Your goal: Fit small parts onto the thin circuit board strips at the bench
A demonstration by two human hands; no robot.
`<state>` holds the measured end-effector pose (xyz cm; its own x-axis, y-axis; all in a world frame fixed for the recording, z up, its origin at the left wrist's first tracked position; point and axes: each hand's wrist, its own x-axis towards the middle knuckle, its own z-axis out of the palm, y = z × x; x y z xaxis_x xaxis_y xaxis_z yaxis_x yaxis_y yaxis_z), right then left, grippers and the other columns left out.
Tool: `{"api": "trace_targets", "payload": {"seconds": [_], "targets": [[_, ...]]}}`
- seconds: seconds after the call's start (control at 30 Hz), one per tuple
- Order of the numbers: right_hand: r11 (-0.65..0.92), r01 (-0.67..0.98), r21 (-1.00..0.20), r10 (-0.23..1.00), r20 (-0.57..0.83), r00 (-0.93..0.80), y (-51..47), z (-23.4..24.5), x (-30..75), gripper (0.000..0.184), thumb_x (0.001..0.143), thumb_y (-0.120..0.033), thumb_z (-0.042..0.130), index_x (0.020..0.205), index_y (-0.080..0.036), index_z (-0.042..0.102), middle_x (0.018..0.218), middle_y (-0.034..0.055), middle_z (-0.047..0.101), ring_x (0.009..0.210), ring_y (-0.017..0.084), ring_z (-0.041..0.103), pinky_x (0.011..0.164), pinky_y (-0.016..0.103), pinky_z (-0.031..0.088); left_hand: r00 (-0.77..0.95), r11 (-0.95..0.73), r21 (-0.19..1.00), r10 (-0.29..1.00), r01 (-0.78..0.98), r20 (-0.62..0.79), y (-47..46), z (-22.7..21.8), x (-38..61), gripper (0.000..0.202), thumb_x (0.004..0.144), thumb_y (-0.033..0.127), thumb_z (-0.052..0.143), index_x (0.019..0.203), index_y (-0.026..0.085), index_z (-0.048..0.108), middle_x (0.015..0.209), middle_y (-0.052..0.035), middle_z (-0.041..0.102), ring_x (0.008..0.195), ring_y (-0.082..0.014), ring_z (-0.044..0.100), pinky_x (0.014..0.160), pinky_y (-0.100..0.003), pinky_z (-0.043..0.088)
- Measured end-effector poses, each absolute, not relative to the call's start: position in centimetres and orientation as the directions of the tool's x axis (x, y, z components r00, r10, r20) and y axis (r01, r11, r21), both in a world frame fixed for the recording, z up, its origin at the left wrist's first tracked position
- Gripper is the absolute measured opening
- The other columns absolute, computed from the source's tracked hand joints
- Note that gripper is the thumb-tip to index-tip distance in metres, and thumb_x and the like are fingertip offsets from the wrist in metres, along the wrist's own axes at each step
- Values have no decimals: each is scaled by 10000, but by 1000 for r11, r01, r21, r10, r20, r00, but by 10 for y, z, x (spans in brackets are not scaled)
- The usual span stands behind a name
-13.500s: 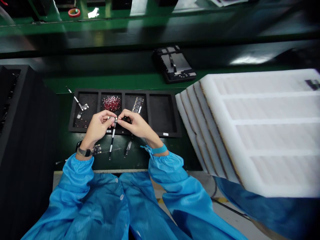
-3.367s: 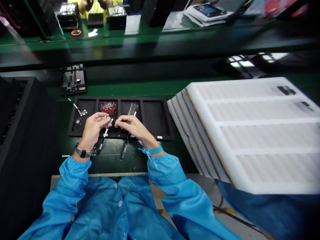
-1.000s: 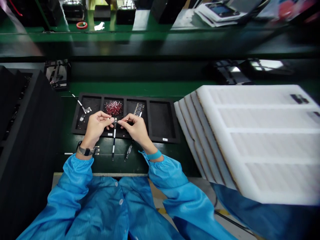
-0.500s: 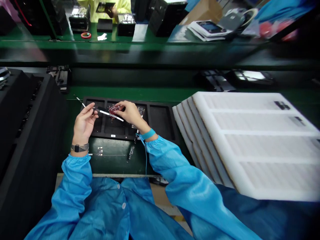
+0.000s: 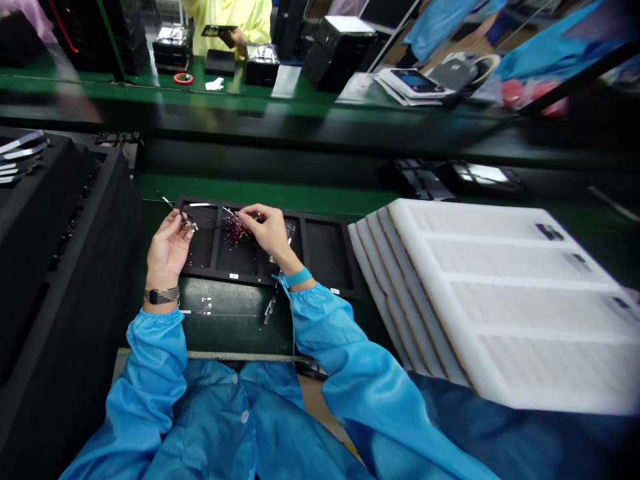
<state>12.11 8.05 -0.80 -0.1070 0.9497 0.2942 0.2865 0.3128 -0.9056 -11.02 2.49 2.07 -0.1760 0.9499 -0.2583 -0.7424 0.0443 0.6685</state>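
Observation:
My left hand [image 5: 169, 250], in the head view, pinches a thin black-and-white flex cable [image 5: 200, 205] by its small connector part. The cable arches to the right above a black compartment tray [image 5: 213, 243]. My right hand [image 5: 267, 230] has thumb and forefinger closed at the tray's middle, by a short whitish strip end; whether it is the same cable I cannot tell. Below those fingertips lies a pile of tiny dark-red parts [image 5: 239, 232] in one compartment. Small circuit pieces [image 5: 289, 230] sit partly hidden behind my right hand. A blue wrist strap [image 5: 297, 277] circles my right wrist.
Stacked white foam trays [image 5: 480, 267] stand at the right, tall black foam trays [image 5: 90, 267] at the left. A thin flex part [image 5: 206, 307] and a connector piece [image 5: 269, 312] lie before the tray. Across the bench, a person in yellow [image 5: 255, 27] handles a dark panel.
The cable, straight and slanting down to the right before, now arches upward from my left hand. My right fingers have shifted slightly, to the strip end. The whole view has moved a little.

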Motion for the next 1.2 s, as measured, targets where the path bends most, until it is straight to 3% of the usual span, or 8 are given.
{"api": "trace_targets", "payload": {"seconds": [0.2, 0.33, 0.47, 0.63, 0.77, 0.87, 1.07, 1.2], "targets": [[211, 47, -976, 977, 209, -39, 69, -2, 124, 263, 833, -429, 806, 874, -170, 776, 912, 90, 814, 808, 206, 718, 706, 319, 543, -171, 49, 618, 941, -785, -292, 24, 27, -101, 216, 955, 6, 623, 841, 168, 710, 849, -19, 748, 699, -82, 669, 650, -180, 519], [165, -15, -986, 986, 166, -25, 65, 0, 126, 298, 813, -451, 826, 883, -169, 763, 919, 98, 825, 640, 150, 650, 522, 265, 444, -170, 29, 580, 943, -814, -286, 24, 29, -102, 258, 991, 13, 578, 826, 157, 715, 831, -19, 740, 672, -74, 649, 608, -183, 492], [140, -70, -988, 990, 139, 11, 66, -1, 129, 320, 783, -450, 857, 907, -171, 761, 903, 92, 824, 553, 114, 586, 461, 249, 381, -186, 5, 554, 939, -833, -288, 24, 31, -104, 283, 1021, 27, 542, 851, 154, 728, 833, -16, 738, 675, -66, 647, 599, -174, 488], [153, 9, -988, 987, 152, -51, 62, -9, 127, 347, 826, -508, 825, 920, -175, 794, 911, 90, 823, 664, 163, 671, 504, 264, 443, -186, -21, 569, 954, -822, -233, 23, 33, -106, 243, 1011, 36, 581, 882, 166, 741, 829, -9, 730, 659, -53, 620, 586, -152, 480], [201, 64, -977, 977, 196, -80, 56, -18, 123, 319, 883, -498, 779, 937, -186, 812, 997, 99, 829, 869, 223, 748, 724, 333, 580, -212, -77, 606, 965, -791, -153, 22, 33, -110, 222, 1004, 70, 615, 881, 192, 752, 828, -6, 725, 652, -56, 601, 571, -144, 473], [187, 67, -980, 975, 177, -134, 56, -22, 122, 360, 869, -530, 786, 944, -178, 811, 924, 101, 821, 893, 242, 767, 830, 378, 599, -211, -79, 655, 970, -752, -125, 22, 29, -109, 166, 946, 71, 692, 914, 210, 777, 853, -5, 738, 682, -61, 626, 587, -144, 489], [207, 89, -974, 964, 188, -187, 48, -8, 121, 344, 897, -516, 767, 928, -177, 813, 829, 73, 800, 806, 232, 753, 816, 380, 596, -206, -58, 816, 976, -575, -76, 22, 15, -85, 261, 714, 140, 910, 944, 174, 791, 835, -28, 757, 766, -125, 719, 621, -191, 555], [235, 112, -966, 945, 200, -259, 30, 7, 121, 290, 921, -461, 751, 867, -179, 786, 780, 53, 777, 764, 216, 738, 783, 355, 586, -255, -54, 894, 964, -444, -69, 17, 11, -69, 348, 617, 209, 963, 889, 153, 754, 796, -39, 765, 718, -153, 725, 599, -232, 577]]}}
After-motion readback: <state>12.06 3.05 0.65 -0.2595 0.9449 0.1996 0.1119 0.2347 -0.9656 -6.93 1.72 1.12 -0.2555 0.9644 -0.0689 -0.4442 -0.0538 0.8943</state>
